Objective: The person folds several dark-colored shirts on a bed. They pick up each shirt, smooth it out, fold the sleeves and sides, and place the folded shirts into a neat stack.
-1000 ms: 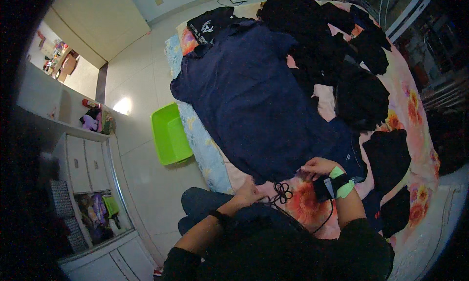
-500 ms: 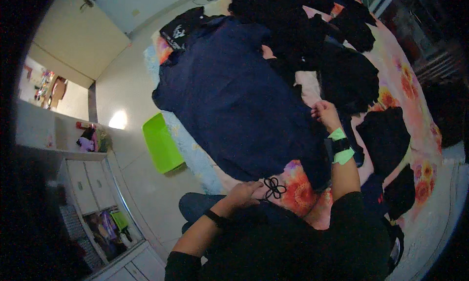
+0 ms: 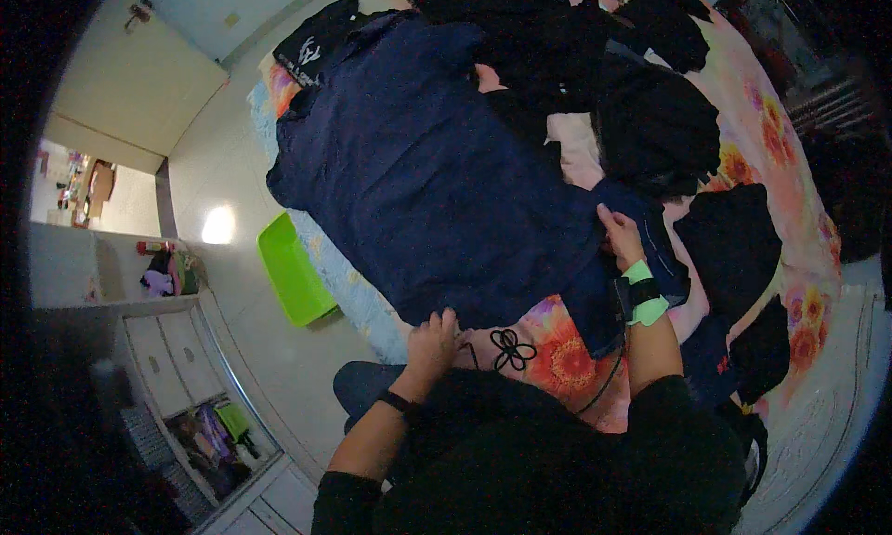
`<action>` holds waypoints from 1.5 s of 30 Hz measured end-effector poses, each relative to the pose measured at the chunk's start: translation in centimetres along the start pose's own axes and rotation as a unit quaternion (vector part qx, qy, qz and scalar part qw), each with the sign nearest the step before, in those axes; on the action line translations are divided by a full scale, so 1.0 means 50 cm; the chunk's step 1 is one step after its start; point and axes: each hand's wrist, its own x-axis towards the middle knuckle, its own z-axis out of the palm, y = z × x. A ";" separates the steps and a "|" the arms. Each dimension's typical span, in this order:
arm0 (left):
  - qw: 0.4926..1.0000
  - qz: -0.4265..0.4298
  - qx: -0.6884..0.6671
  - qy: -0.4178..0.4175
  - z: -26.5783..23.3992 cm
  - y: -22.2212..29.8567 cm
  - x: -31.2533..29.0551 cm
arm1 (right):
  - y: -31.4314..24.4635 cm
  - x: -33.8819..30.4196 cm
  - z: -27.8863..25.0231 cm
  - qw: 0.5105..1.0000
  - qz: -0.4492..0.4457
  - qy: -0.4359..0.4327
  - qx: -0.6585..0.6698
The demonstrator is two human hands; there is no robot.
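Observation:
A large navy shirt (image 3: 409,172) lies spread over the bed in front of me, its surface lightly wrinkled. My left hand (image 3: 433,345) is closed on its near edge, the fingers pinching the cloth. At the shirt's right edge my right hand (image 3: 621,236) has its fingers curled round the fabric, partly hidden, with the thumb on top. A looped black cord (image 3: 513,349) rests on the flowered bedcover (image 3: 569,358) just right of my left hand. More dark cloth (image 3: 655,242) lies directly beyond my right wrist.
Several black garments (image 3: 655,126) cover the bed's far and right parts. A black printed garment (image 3: 311,47) lies at the far left corner. On the floor left of the bed stands a green plastic basin (image 3: 293,270). A white cabinet (image 3: 167,349) is at the left, below an open door (image 3: 130,70).
My left hand has moved up and left onto the shirt's near edge. My right hand has shifted slightly down onto the right edge. The whole view has moved slightly.

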 end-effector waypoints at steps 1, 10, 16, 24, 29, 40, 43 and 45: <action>1.000 -0.024 -0.005 0.020 0.005 -0.003 0.008 | -0.004 0.002 0.006 0.996 -0.051 0.005 -0.079; 0.996 0.013 -0.022 0.090 0.005 -0.006 0.036 | 0.012 -0.004 -0.038 0.885 -0.242 0.149 -0.369; 0.999 0.032 0.001 0.026 -0.032 -0.050 -0.052 | 0.001 0.066 -0.073 0.984 -0.107 0.111 0.088; 0.957 -0.033 -0.030 -0.286 -0.039 -0.045 -0.134 | -0.019 0.143 -0.077 0.913 0.029 0.120 0.389; 0.916 0.003 -0.113 -0.385 -0.036 -0.046 -0.128 | 0.005 0.166 -0.053 0.914 0.035 0.122 0.385; 0.778 -0.192 -0.442 -0.404 -0.125 -0.097 -0.063 | 0.042 0.207 -0.068 0.989 0.068 0.052 0.119; 0.931 -0.247 -0.264 -0.050 -0.136 -0.134 -0.009 | 0.029 0.173 -0.082 0.999 -0.023 0.020 -0.018; 0.922 -0.303 -0.221 0.094 -0.124 -0.141 0.024 | 0.005 0.126 -0.043 0.948 -0.156 0.228 -0.160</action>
